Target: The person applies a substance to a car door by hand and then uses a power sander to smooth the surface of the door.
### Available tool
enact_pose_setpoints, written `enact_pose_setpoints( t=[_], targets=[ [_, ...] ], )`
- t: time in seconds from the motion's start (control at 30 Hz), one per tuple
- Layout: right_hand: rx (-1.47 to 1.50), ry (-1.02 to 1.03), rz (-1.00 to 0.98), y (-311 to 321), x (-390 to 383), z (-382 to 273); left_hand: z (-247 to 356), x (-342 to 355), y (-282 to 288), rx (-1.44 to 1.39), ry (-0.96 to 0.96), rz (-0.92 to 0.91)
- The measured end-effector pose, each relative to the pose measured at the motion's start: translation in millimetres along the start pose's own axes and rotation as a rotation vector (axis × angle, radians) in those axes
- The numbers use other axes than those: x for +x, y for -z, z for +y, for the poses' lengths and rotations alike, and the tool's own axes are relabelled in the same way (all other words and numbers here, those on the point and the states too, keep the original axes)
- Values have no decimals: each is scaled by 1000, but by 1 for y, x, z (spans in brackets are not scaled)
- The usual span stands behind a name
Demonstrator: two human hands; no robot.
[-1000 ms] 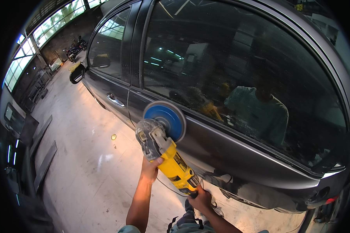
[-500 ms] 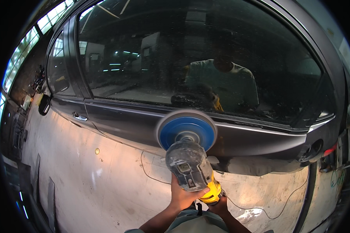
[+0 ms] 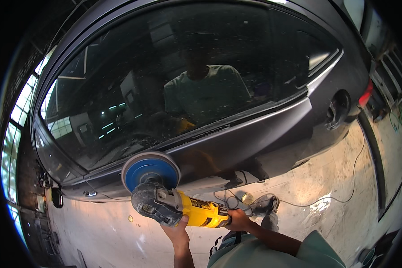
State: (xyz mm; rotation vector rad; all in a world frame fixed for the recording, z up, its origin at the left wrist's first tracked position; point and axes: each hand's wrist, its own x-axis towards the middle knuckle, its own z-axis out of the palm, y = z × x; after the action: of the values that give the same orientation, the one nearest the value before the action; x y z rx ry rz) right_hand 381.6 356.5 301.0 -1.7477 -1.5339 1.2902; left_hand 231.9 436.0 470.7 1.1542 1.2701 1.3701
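My two hands hold a yellow and black rotary polisher [image 3: 201, 212] across the front of me. My left hand [image 3: 176, 232] grips its dark, dusty head from below, thumb up along the side. My right hand [image 3: 239, 220] is wrapped round the black rear end of the body. A round blue backing plate with a pale pad [image 3: 150, 172] lies against or just in front of the dark grey car door [image 3: 241, 134], below the window [image 3: 178, 85]. Whether the pad fully touches the panel, I cannot tell.
A dark cord [image 3: 326, 199] runs across the pale floor [image 3: 107, 228] to the right. Near my shoe [image 3: 264, 205] stands a small round tin [image 3: 247, 198]. The door mirror [image 3: 56, 197] sticks out at the far left; a red tail light [image 3: 366, 93] is at the right.
The polisher has shifted left along the door and swung, so its body now points right instead of toward me. My view has turned, showing more of the car's rear and my shoe.
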Motion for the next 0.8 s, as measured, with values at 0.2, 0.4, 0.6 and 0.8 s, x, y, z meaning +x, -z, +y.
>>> enact_pose_setpoints(
  t=[0.2, 0.4, 0.6, 0.8],
  targets=[
    [307, 310, 171, 23, -21, 30, 8, -22, -54, 112, -35, -117],
    [281, 278, 166, 55, -33, 55, 11, -45, -102, 167, -40, -209],
    [420, 230, 194, 46, -33, 72, 19, -54, -136, 295, -50, -317],
    [590, 206, 95, 56, -35, 58, 25, -54, -139, 257, -73, -296]
  ],
)
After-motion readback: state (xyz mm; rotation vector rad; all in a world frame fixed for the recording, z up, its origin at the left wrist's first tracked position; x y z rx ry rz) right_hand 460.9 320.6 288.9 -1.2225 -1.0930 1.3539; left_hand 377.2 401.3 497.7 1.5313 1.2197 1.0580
